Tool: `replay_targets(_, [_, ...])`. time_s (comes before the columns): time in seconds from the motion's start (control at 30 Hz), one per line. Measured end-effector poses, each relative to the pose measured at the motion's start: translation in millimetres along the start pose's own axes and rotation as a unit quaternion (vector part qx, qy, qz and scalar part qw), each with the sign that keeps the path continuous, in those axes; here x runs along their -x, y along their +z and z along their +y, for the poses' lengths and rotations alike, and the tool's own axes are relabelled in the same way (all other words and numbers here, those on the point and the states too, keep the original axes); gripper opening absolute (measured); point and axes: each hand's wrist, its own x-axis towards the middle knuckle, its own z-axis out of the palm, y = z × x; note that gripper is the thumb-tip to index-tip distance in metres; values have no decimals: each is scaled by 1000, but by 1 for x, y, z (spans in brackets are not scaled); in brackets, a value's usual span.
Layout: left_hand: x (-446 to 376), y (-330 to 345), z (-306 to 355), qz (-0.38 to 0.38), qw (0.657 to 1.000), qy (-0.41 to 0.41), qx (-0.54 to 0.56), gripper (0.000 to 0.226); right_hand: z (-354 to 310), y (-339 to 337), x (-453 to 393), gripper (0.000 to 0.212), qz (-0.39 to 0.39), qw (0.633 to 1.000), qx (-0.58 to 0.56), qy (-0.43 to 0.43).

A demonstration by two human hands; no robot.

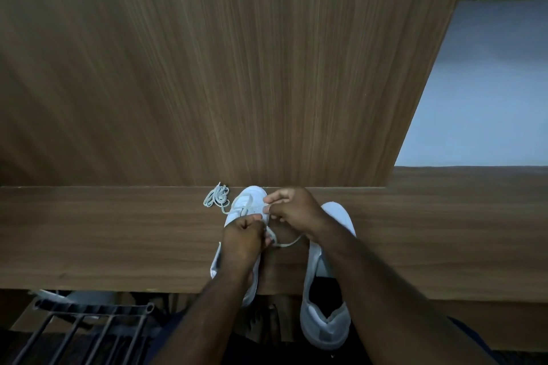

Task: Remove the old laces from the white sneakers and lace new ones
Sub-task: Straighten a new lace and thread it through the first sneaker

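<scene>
With my left hand (244, 235) pinching the lace (286, 243) over the left sneaker (247, 204) and my right hand (292, 207) gripping it near the toe, I'd pull each crossing slowly, keeping the shoe steady on the shelf (118, 234).

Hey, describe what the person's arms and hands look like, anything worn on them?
Both forearms are bare up to the frame's edge, with no sleeves showing. The left hand and right hand are bare too: no gloves, and no rings, watch or bands visible. Fingernails cannot be made out in this dim view.
</scene>
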Motion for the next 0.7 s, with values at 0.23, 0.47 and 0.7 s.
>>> replay_targets(0.23, [-13, 20, 5, -57, 986, -97, 120, 12, 3, -34, 30, 19, -117, 990, -62, 50])
replay_targets(0.47, [-11, 18, 5, -93, 989, -43, 108, 13, 1, -33, 25, 38, -29, 999, 24, -27])
replay_targets(0.7, [-6, 14, 13, -61, 997, -11, 49, 16, -30, -35, 23, 37, 18, 1000, -1, -16])
